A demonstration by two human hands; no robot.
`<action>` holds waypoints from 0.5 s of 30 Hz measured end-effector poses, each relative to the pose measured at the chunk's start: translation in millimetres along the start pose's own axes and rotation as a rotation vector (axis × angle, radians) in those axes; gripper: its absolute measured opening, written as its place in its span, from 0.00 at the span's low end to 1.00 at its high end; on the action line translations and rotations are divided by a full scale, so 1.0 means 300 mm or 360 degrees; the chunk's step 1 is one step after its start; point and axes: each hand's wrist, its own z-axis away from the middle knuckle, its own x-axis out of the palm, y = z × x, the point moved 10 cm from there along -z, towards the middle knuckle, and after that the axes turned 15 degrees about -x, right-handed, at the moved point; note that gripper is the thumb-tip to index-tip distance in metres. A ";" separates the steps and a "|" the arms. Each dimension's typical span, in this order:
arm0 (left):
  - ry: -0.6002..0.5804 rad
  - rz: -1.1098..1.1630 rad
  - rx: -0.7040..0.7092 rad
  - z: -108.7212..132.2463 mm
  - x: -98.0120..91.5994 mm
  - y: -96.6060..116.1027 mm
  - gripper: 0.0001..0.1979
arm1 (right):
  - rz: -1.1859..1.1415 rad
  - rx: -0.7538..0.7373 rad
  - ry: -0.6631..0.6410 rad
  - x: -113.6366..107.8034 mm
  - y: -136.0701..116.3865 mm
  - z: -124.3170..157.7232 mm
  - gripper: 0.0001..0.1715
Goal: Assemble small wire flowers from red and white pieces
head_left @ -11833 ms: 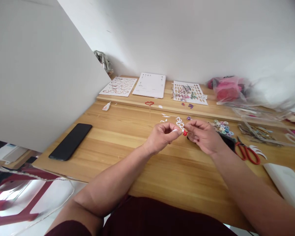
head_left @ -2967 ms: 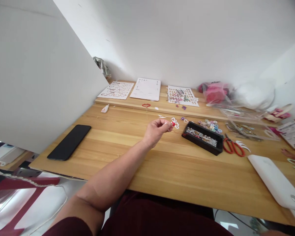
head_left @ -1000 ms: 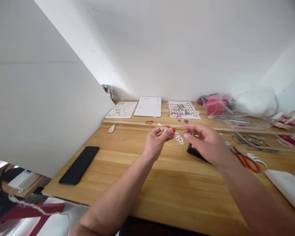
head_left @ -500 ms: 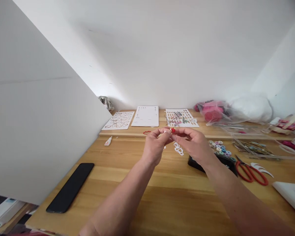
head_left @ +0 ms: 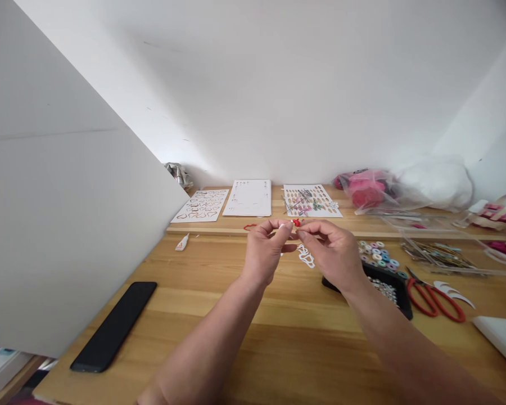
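Both hands meet above the middle of the wooden table (head_left: pixel 303 337). My left hand (head_left: pixel 265 253) pinches a small red piece (head_left: pixel 296 223) with a white bit beside it between thumb and fingertips. My right hand (head_left: pixel 331 254) is closed in a pinch right against the same red piece from the right. White paper cut-outs (head_left: pixel 306 256) lie on the table just beneath the hands. A black tray of small beads (head_left: pixel 385 288) sits by my right wrist, partly hidden by it.
A black phone (head_left: pixel 114 326) lies at the left front. Red scissors (head_left: pixel 434 292), coloured paper coils (head_left: pixel 379 254) and a clear box (head_left: pixel 442 247) are to the right. Three white cards (head_left: pixel 248 198) lie on the raised back ledge, with a glue tube (head_left: pixel 181 242) and pink bags (head_left: pixel 369 190) nearby.
My right hand came back into view from the right and closed on the red piece held by my left hand. The view tilted upward, showing more wall.
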 end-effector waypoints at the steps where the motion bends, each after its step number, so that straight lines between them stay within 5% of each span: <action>1: 0.0020 -0.0052 0.0021 -0.001 -0.007 0.004 0.16 | -0.0030 0.0045 -0.0030 0.007 0.005 0.005 0.07; 8: 0.0042 -0.0198 0.0161 -0.001 -0.026 0.034 0.16 | -0.0064 0.0210 -0.0184 0.036 -0.019 0.029 0.10; 15: 0.0065 -0.0313 0.0181 0.008 -0.020 0.038 0.15 | 0.0407 -0.0089 -0.0198 0.006 -0.101 0.018 0.06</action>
